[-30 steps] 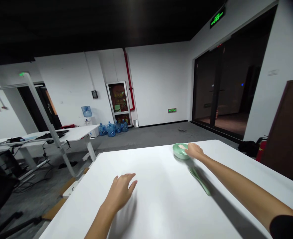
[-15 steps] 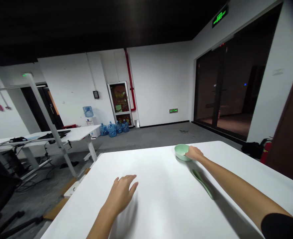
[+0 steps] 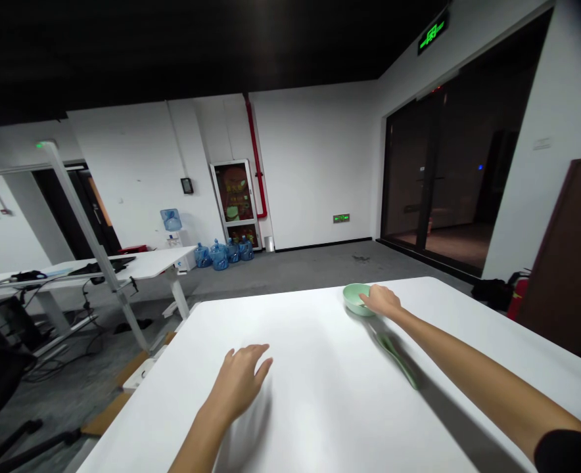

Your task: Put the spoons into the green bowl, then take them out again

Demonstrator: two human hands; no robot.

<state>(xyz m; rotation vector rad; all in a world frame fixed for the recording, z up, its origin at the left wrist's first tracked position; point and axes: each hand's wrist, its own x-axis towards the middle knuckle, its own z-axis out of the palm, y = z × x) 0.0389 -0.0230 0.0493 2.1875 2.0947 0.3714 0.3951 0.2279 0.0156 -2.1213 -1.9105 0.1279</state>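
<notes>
The bench (image 3: 315,384) has a plain white top. A green bowl (image 3: 351,303) stands upright close to its far edge, right of centre. The right hand (image 3: 382,300) is at the bowl's right side, fingertips reaching over the rim; whether that grip is clamped on the rim or on something within cannot be told. A green spoon (image 3: 397,359) lies near side of the bowl, handle toward the near right. The left hand (image 3: 240,380) is over the bench's left part, its grip apart, thumb and fingers spread.
</notes>
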